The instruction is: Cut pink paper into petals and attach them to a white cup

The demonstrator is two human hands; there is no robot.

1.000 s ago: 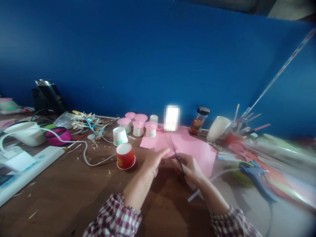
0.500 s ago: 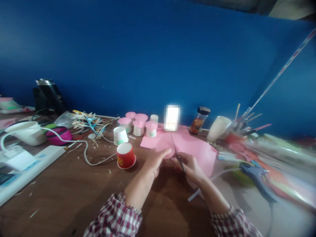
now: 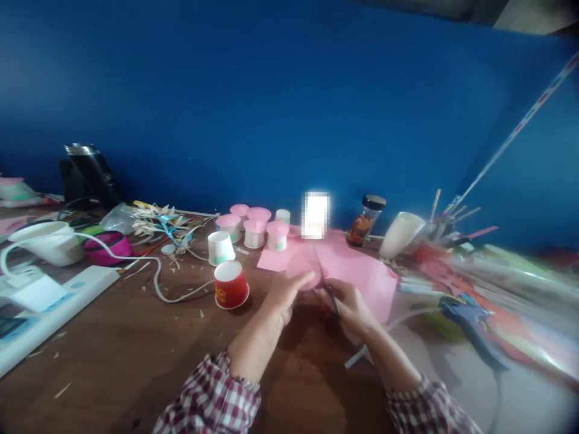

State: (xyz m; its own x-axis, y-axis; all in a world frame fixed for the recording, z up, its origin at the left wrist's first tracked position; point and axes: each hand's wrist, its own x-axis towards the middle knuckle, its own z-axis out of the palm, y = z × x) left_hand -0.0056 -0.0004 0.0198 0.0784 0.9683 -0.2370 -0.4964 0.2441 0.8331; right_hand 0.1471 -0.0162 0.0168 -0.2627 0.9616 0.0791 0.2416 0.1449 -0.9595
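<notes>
My left hand (image 3: 284, 295) is closed on a round piece of pink paper (image 3: 301, 262), thumb on top. In my right hand (image 3: 346, 304) is a pair of scissors (image 3: 332, 295), its blades pointing away from me at the right edge of the round piece. Behind both hands a larger pink sheet (image 3: 366, 274) lies on the table. A red paper cup (image 3: 231, 286) stands left of my left hand, with a white paper cup (image 3: 221, 248) just behind it. Farther back are several small cups topped with pink paper discs (image 3: 277, 230).
A glue gun (image 3: 473, 328) lies at the right beside blurred papers. Along the blue wall stand a dark-lidded jar (image 3: 366, 222) and a tilted white cup (image 3: 401, 235). At the left are a power strip (image 3: 76, 307), a white cable (image 3: 158, 283) and a magenta bowl (image 3: 108, 248).
Almost nothing differs. Both hands, the scissors and the pink round piece keep nearly the same place.
</notes>
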